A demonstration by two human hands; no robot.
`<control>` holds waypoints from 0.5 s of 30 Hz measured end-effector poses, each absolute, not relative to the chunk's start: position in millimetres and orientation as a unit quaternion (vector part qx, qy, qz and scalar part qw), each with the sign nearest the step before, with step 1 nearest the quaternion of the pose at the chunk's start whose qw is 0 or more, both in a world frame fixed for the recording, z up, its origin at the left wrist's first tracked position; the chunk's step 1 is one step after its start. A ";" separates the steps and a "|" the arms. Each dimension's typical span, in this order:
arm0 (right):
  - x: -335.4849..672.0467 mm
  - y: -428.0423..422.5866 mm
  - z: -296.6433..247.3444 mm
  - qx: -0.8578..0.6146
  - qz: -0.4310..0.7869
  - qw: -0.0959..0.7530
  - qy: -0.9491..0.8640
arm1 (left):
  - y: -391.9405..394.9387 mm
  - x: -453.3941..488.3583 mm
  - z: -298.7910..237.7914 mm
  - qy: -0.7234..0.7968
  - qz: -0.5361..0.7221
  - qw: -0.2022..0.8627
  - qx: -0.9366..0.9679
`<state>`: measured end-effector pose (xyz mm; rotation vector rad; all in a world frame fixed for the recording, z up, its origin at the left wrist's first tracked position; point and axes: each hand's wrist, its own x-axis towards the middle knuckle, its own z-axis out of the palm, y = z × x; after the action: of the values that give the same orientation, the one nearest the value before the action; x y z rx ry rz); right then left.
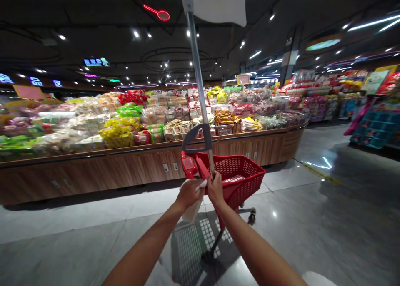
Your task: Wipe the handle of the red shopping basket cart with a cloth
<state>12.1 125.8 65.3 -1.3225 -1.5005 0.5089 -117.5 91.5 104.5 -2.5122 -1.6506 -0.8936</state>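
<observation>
Red shopping cart [239, 181] is standing on the glossy floor tiles [315, 240] directly in front of the person, within easy reach of both arms, with one small wheel [251, 216] showing beneath it. The left hand [189, 193] is closing around a white bag [191, 210], its fingers [200, 185] curled shut, with one pale corner poking out past them and the rest hanging below. Whether the bag is paper or plastic, and whether this hand is also touching the cart, is hard to tell. The right hand [216, 190] is resting just beside it, its fingers closed around the red handle [203, 168] near the foot of a tall grey pole [196, 78], though the fingertips are partly hidden. Holding the hands this close together at the middle of the handle appears to be giving steady control, while the bag is hanging clear of the wheel. Beyond the cart, a long wooden display counter [156, 163] is holding piles of bagged snacks [118, 132], and a blue rack [376, 128] is standing off to the right.
</observation>
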 end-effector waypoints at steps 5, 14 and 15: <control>65.6 129.8 58.9 -0.550 0.202 0.508 -0.632 | 128.0 -115.3 119.6 -0.510 -0.256 -0.031 -0.820; 107.0 93.6 88.6 -0.604 -0.024 0.431 -0.670 | 170.4 -62.8 121.7 -0.576 -0.296 0.041 -0.761; 103.2 89.8 92.3 -0.592 -0.028 0.397 -0.701 | 165.4 -52.9 118.1 -0.555 -0.298 0.040 -0.776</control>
<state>103.2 89.8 92.3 -1.5010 -1.7748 -0.0720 -52.9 165.4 118.1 -2.3777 -1.7000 -0.9142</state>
